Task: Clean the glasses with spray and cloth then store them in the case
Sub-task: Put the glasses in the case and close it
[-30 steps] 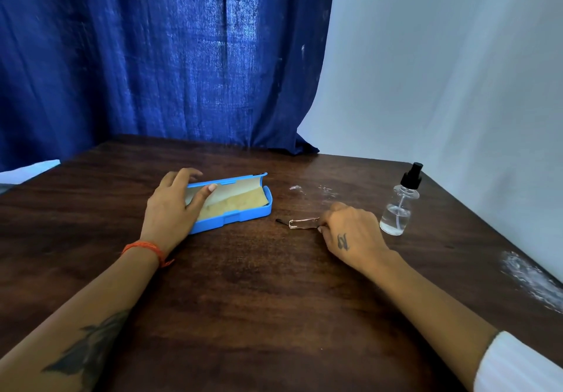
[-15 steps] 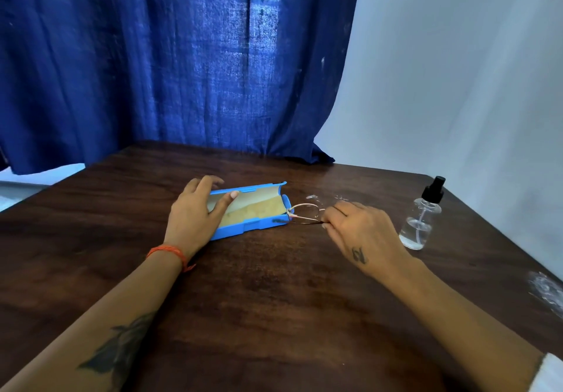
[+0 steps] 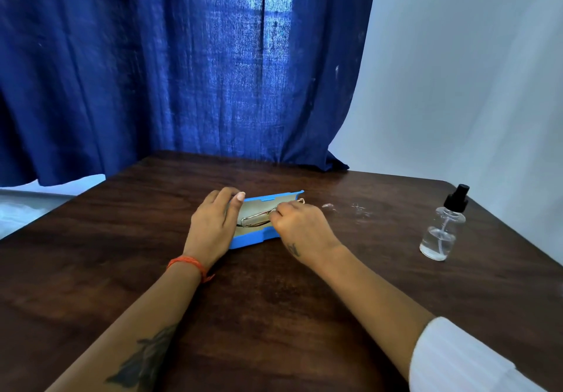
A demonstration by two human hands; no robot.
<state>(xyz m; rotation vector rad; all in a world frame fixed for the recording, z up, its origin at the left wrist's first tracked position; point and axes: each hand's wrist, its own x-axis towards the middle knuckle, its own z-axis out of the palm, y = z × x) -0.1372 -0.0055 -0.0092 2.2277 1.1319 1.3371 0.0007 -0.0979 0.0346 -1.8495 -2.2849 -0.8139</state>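
Head view shows the right hand pinching the folded glasses and lowering them into the open blue case, where they lie on or just above the pale lining, while the left hand grips the case's left end with fingers curled over its rim. Judging by this, cleaning seems finished and the spray bottle stands well apart to the right. What likely remains is releasing the glasses and closing the lid.
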